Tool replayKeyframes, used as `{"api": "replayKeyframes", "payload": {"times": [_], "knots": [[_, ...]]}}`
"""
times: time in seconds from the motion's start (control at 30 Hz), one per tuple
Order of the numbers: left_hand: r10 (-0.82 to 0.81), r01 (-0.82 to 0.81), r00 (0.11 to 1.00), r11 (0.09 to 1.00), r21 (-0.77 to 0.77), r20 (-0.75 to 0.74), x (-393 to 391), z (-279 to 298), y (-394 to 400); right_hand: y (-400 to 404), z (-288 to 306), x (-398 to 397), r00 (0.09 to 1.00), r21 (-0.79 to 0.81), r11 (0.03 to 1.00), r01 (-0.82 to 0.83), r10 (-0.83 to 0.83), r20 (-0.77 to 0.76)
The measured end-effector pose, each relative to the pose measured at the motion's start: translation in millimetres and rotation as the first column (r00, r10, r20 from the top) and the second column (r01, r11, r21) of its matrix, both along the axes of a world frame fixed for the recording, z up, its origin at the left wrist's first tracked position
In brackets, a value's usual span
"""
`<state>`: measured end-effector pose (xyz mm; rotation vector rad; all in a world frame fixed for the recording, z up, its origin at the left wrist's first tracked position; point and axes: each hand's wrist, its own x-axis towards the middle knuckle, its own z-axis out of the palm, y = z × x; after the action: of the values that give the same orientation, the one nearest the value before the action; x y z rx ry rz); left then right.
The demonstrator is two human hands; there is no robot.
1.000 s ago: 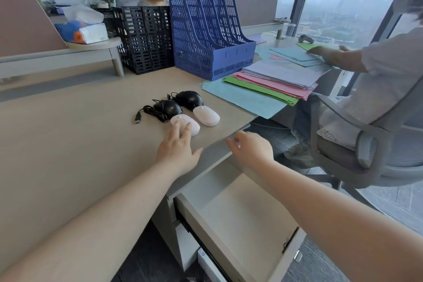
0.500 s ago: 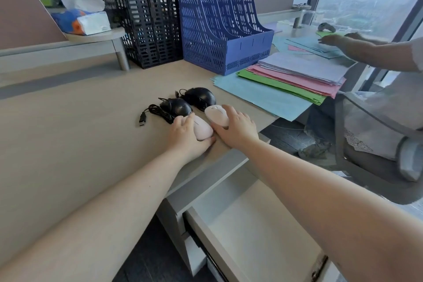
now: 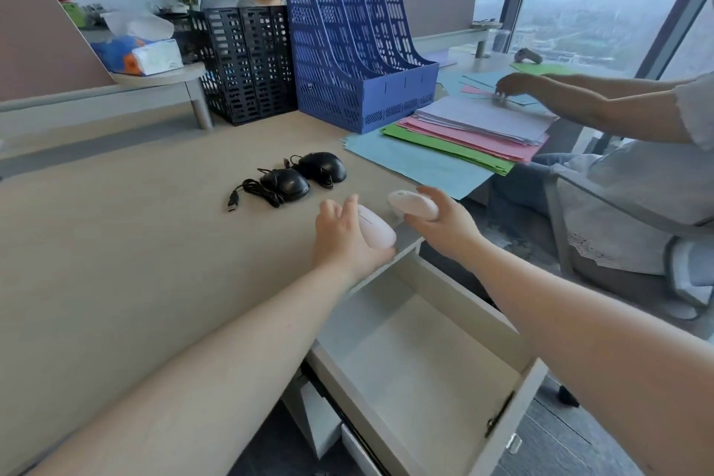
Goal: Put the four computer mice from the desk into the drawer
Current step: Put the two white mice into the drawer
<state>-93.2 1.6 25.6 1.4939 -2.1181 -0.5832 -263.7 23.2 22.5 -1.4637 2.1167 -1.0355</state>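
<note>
My left hand (image 3: 342, 240) grips a white mouse (image 3: 376, 230) at the desk's front edge, just above the back of the open drawer (image 3: 498, 321). My right hand (image 3: 444, 220) holds a second white mouse (image 3: 411, 204), lifted off the desk beyond the drawer's far corner. Two black wired mice remain on the desk: one (image 3: 288, 182) with its cable and USB plug trailing left, the other (image 3: 326, 166) right behind it. The drawer's pale inside shows nothing in it.
A blue file rack (image 3: 359, 62) and a black mesh rack (image 3: 247, 62) stand at the back. Coloured paper stacks (image 3: 463, 139) lie to the right, where another person's hand (image 3: 514, 83) sorts sheets from a grey chair (image 3: 602, 243). A tissue box (image 3: 143, 54) sits on a side shelf.
Both hands closed on the white mice and lifted them off the desk, drawing them back toward the drawer. The black mice stayed put.
</note>
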Motion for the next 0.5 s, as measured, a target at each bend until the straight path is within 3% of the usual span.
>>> {"api": "replayKeyframes", "payload": {"times": [0.27,0.5], "knots": [[-0.092,0.086,0.984,0.995,0.047,0.154,-29.3,-52.2,64.2,72.4,-49.2,-26.7,0.999,0.2,0.979,0.043,-0.044,-0.001],[-0.075,0.039,0.971,0.987,0.156,0.228,-30.4,-97.8,63.7,70.5,-86.8,-20.7,0.999,0.37,0.929,-0.017,0.006,0.031]]}}
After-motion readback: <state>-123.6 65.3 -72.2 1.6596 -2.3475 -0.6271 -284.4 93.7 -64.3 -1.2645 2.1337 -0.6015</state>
